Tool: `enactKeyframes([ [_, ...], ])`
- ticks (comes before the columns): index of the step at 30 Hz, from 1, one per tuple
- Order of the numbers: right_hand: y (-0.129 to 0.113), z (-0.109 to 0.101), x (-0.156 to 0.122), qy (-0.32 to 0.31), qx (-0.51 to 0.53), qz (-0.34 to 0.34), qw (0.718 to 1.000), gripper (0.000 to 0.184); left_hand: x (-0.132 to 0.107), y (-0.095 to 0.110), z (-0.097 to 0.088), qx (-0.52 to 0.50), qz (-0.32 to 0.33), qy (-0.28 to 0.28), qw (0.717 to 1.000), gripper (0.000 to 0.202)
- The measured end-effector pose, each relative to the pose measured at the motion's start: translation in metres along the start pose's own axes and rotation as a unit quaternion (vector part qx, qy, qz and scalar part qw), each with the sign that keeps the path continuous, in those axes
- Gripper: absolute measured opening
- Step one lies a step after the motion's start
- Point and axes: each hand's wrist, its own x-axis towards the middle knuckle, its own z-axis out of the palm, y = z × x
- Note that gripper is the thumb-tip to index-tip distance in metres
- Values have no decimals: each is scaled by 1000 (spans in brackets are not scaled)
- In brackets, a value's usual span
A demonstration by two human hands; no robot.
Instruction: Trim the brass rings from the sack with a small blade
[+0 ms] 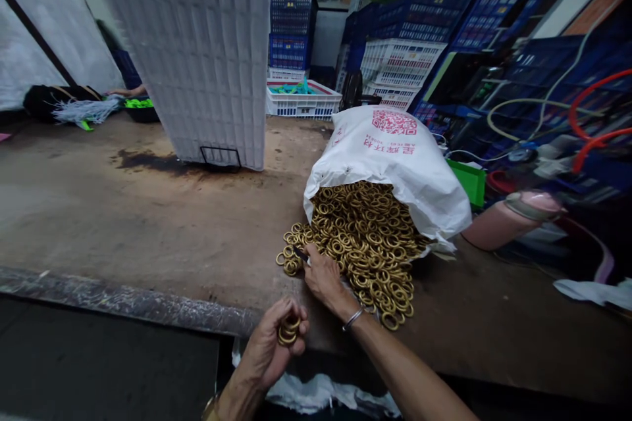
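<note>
A white sack (395, 158) with red print lies on its side on the worn brown workbench (148, 223), and a heap of brass rings (370, 243) spills from its mouth. My left hand (274, 342) is curled at the bench's near edge around a small stack of brass rings (288, 331). My right hand (323, 276) rests on the near left fringe of the heap, fingers pinched on a thin dark tool (300, 254) among the rings. A bracelet sits on my right wrist.
A tall white ribbed crate (202, 46) stands on the bench behind. Blue and white crates are stacked at the back. Hoses and cables crowd the right side. Another person's forearm (503, 220) lies right of the sack. A far hand rests near a dark tray at left.
</note>
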Motion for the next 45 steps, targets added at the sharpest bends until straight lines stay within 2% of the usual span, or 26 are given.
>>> enactKeyframes([
  [3,9,-2,-7,33,97,1,995,17,3,0,1,15,20,25,999,19],
  [6,16,-8,-17,51,236,5,970,12,8,-2,4,46,31,31,998,20],
  [9,20,-15,-30,17,376,60,925,9,14,-7,7,89,67,32,993,26],
  [13,19,-19,-50,-46,530,132,836,14,22,-18,12,180,128,63,973,38],
  [16,16,-19,-61,-75,576,134,803,18,23,-23,18,242,134,79,958,39],
  [18,16,-20,-65,-83,572,119,808,18,23,-23,22,263,138,87,951,33],
  [20,17,-22,-66,-79,539,98,833,17,22,-22,26,284,156,91,942,27],
  [22,20,-28,-66,-65,494,77,864,17,21,-21,28,324,198,92,920,22],
  [25,22,-37,-65,-48,432,43,900,18,20,-20,27,399,265,82,874,15],
  [28,21,-41,-66,-35,373,0,927,18,20,-22,25,433,278,56,856,15],
  [30,21,-40,-66,-32,360,-3,933,19,20,-23,24,428,250,43,867,17],
  [34,24,-35,-68,-36,370,19,928,17,20,-24,21,373,107,33,921,26],
  [36,26,-33,-69,-43,387,21,921,19,19,-24,21,346,61,34,935,29],
  [41,31,-33,-69,-50,433,21,900,25,16,-27,25,315,50,23,948,32],
  [43,34,-32,-70,-32,406,19,913,26,16,-29,27,312,54,24,948,32],
  [45,38,-30,-72,-6,340,9,940,24,17,-30,28,311,59,31,948,33],
])
